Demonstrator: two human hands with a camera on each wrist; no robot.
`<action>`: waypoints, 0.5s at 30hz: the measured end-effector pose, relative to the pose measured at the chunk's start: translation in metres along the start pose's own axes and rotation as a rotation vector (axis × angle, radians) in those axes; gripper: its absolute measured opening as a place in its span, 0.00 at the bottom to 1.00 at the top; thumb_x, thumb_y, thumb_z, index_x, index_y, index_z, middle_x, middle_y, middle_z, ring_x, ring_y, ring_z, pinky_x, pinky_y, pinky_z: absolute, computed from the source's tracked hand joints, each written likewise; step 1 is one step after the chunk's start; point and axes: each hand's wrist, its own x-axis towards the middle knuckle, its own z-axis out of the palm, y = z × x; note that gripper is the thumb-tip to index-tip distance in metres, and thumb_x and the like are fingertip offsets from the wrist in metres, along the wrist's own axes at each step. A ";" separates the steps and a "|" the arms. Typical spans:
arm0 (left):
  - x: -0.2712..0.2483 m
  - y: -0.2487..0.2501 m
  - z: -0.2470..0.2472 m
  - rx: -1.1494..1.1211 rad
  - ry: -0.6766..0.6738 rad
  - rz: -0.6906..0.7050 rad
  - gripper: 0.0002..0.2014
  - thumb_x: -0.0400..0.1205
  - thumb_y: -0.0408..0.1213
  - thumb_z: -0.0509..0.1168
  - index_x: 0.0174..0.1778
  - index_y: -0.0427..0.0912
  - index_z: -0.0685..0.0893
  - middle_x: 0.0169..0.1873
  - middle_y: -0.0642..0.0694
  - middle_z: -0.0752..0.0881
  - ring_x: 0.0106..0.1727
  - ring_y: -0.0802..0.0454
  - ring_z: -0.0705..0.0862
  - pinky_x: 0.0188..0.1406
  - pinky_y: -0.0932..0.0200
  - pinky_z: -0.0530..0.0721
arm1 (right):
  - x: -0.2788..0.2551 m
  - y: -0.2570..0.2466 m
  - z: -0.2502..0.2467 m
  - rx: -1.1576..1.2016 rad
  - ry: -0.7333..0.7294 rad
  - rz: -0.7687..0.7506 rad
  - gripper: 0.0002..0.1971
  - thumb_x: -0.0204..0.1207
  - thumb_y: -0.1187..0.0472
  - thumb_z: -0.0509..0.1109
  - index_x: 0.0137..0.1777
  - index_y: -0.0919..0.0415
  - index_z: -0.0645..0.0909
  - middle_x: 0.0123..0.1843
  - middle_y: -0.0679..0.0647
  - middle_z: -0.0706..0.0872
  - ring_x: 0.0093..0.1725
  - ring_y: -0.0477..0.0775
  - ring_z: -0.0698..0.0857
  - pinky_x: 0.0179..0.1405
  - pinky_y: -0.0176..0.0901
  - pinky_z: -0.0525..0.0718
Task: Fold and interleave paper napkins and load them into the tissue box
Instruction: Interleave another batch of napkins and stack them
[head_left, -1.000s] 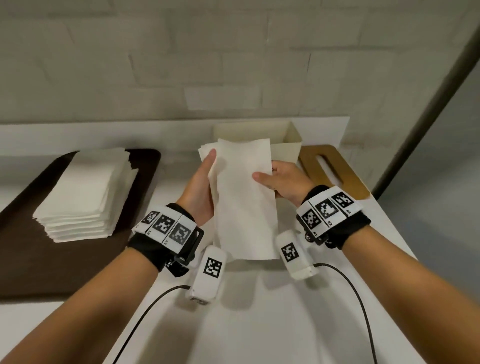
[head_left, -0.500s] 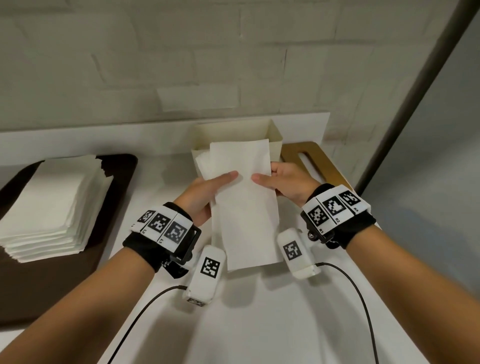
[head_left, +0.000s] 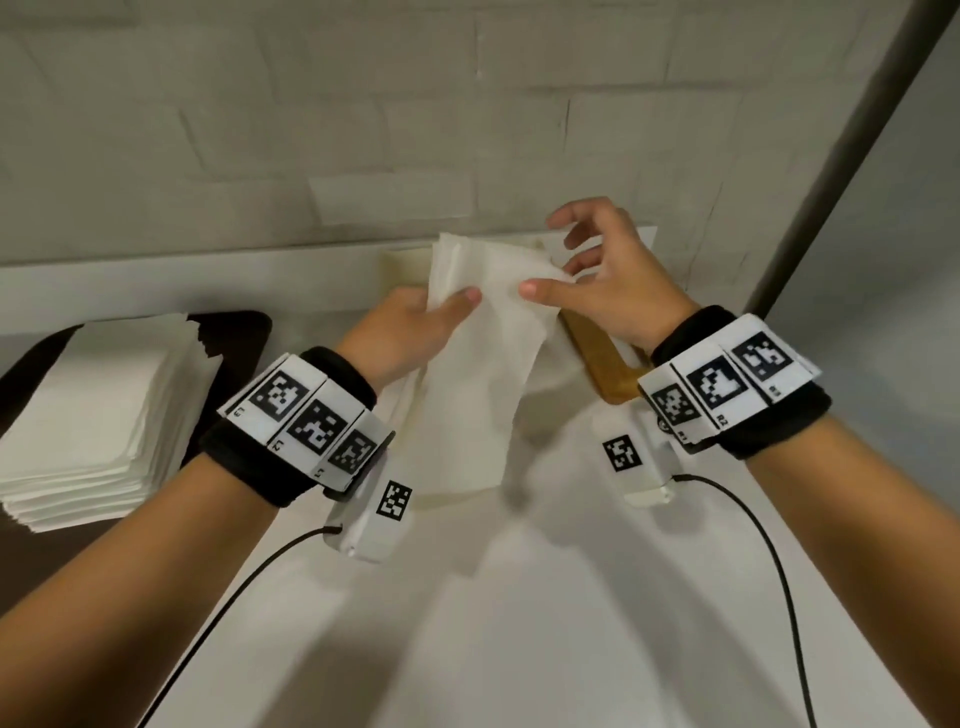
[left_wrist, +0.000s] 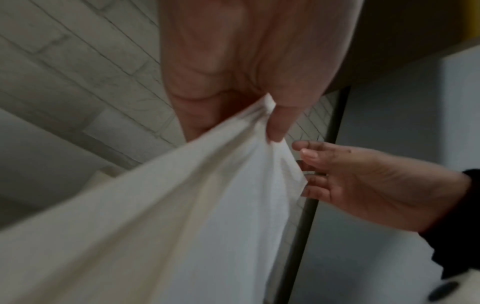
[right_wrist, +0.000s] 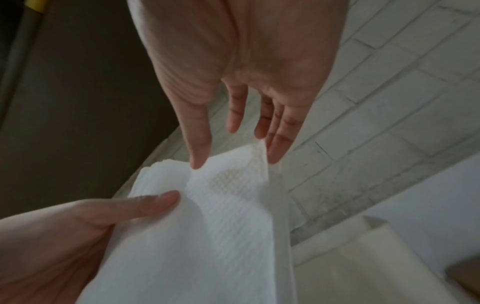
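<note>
A folded bundle of white napkins (head_left: 478, 364) hangs upright in front of the cream tissue box (head_left: 402, 265), which is mostly hidden behind it. My left hand (head_left: 447, 312) grips the bundle's upper left part, thumb on the front and fingers behind. In the left wrist view my left thumb (left_wrist: 280, 123) presses the bunched paper (left_wrist: 207, 205). My right hand (head_left: 561, 270) is at the upper right edge with fingers spread and straight; thumb tip and fingertips just touch the paper (right_wrist: 228, 205). The box's inside is not visible.
A tall stack of flat napkins (head_left: 104, 405) lies on a dark tray (head_left: 239, 332) at the left. The wooden box lid (head_left: 597, 358) lies on the white table right of the box. A brick wall stands close behind, and a dark post (head_left: 831, 171) at the right.
Both hands have raised the bundle toward the box. My right hand slid up to the upper right edge and spread its fingers. My left thumb has moved across the front.
</note>
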 end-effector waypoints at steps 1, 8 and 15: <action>0.000 0.002 0.000 -0.134 -0.011 -0.016 0.11 0.82 0.50 0.60 0.41 0.48 0.82 0.38 0.53 0.87 0.38 0.58 0.84 0.42 0.64 0.82 | 0.000 -0.003 -0.002 0.025 0.002 0.015 0.28 0.65 0.61 0.79 0.58 0.47 0.66 0.54 0.52 0.71 0.46 0.48 0.76 0.46 0.32 0.80; -0.003 -0.003 0.003 -0.560 -0.022 -0.089 0.18 0.85 0.47 0.55 0.63 0.40 0.79 0.52 0.46 0.88 0.46 0.53 0.87 0.43 0.60 0.87 | -0.022 0.008 0.016 0.278 -0.031 0.290 0.32 0.65 0.64 0.79 0.61 0.51 0.60 0.56 0.58 0.82 0.53 0.56 0.83 0.56 0.50 0.83; 0.000 -0.010 -0.002 -0.653 0.110 -0.102 0.20 0.86 0.47 0.52 0.70 0.40 0.74 0.58 0.43 0.85 0.55 0.47 0.86 0.48 0.54 0.85 | -0.041 0.023 0.035 0.284 -0.169 0.394 0.31 0.67 0.66 0.77 0.66 0.56 0.65 0.57 0.50 0.82 0.53 0.47 0.84 0.56 0.43 0.84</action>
